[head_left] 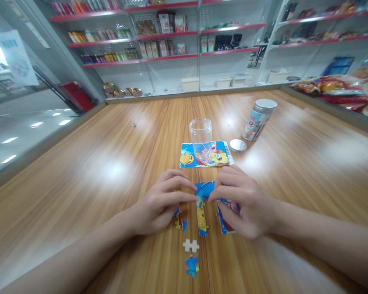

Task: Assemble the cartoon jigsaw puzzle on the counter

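Note:
Joined jigsaw puzzle pieces [202, 216] lie flat on the table between my hands, showing a blue top edge, a yellow strip and a darker block at the right. My left hand [167, 200] comes from the left with its fingers stretched out, fingertips touching the left edge of the joined pieces. My right hand [245, 200] is bent over the upper right of the puzzle, fingers curled and thumb on the right block, hiding part of it. Loose pieces lie partly under my left hand. Nearer me are a blank-side-up piece [191, 246] and a blue piece [192, 266].
Beyond my hands, a clear open jar [200, 134] stands on a cartoon picture sheet [187, 157]. A silver lid [238, 145] lies beside a closed printed canister [259, 120]. Stocked shelves [168, 57] stand behind the table; snack bags [340, 92] are at right.

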Demonstrator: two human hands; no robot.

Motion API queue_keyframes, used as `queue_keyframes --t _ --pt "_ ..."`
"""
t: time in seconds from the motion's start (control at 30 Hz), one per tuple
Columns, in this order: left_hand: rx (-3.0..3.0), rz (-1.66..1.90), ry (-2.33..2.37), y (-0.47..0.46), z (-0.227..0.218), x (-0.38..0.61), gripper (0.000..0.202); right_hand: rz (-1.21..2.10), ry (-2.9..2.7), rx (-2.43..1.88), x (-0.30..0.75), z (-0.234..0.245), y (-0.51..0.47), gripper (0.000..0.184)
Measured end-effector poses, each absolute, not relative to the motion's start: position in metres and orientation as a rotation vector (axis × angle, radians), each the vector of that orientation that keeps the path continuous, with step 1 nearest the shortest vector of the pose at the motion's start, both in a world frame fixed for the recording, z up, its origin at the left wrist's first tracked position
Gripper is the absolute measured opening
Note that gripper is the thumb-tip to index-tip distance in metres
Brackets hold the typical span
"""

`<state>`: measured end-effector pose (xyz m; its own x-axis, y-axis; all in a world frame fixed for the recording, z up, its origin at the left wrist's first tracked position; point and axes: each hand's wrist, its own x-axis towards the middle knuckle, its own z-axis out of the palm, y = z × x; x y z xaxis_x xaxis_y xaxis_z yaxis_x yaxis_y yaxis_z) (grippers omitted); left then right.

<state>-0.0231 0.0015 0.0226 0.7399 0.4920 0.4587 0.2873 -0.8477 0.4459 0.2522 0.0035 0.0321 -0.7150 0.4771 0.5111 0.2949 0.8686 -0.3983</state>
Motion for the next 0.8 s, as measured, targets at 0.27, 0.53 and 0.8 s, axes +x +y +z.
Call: queue_keyframes --t 0.27,0.53,0.8 --pt "2.297 1.124 1.176 0.013 0.011 -0.030 0.032 0.329 -2.751 -0.138 0.248 0.032 -0.001 0.023" --pt "2.293 1.139 1.152 0.016 0.008 -0.031 0.036 0.363 -2.682 -0.153 0.246 0.033 -0.001 0.023" --pt "2.255 1.152 1.180 0.030 0.004 -0.039 0.037 0.231 -2.467 -0.235 0.250 0.027 0.008 0.026"
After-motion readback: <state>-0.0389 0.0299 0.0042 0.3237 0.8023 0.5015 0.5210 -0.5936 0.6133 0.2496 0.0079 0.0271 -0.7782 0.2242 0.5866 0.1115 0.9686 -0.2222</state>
